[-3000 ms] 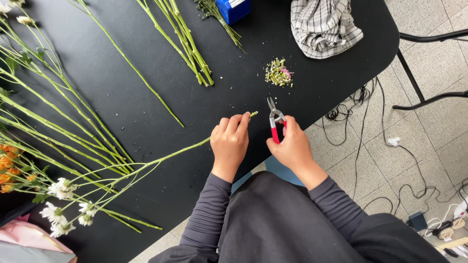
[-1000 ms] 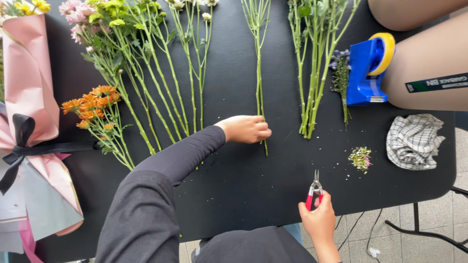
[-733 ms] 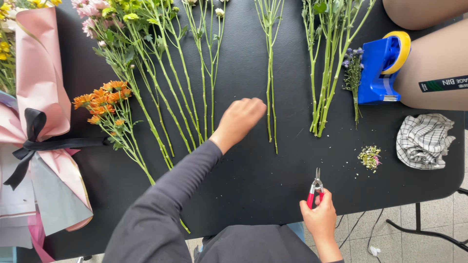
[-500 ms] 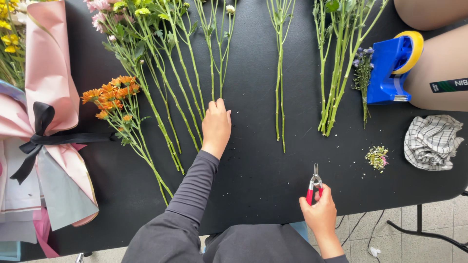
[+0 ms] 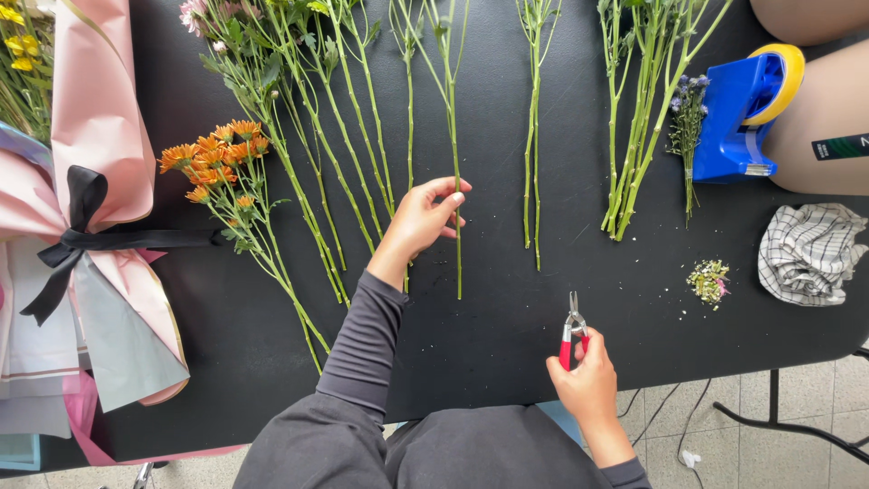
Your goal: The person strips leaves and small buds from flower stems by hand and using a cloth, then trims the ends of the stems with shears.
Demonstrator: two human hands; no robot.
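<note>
My left hand (image 5: pixel 421 220) reaches over the black table (image 5: pixel 507 344) and pinches a long green stem (image 5: pixel 453 136) between thumb and fingers. That stem lies among several cut stems spread side by side. My right hand (image 5: pixel 588 385) rests near the table's front edge, closed around red-handled snips (image 5: pixel 573 328) whose blades point away from me. A pair of thin stems (image 5: pixel 532 145) lies just right of my left hand.
Orange flowers (image 5: pixel 217 158) lie to the left beside a pink wrapped bouquet with a black ribbon (image 5: pixel 86 226). At the right are more stems (image 5: pixel 638 118), a blue tape dispenser (image 5: pixel 747 113), a checked cloth (image 5: pixel 810 252), a small pile of trimmings (image 5: pixel 708 279) and another person's arm (image 5: pixel 828 127).
My left hand has moved from the thin stems leftward and now grips a stem in the middle group. My right hand stays near the table edge with the snips.
</note>
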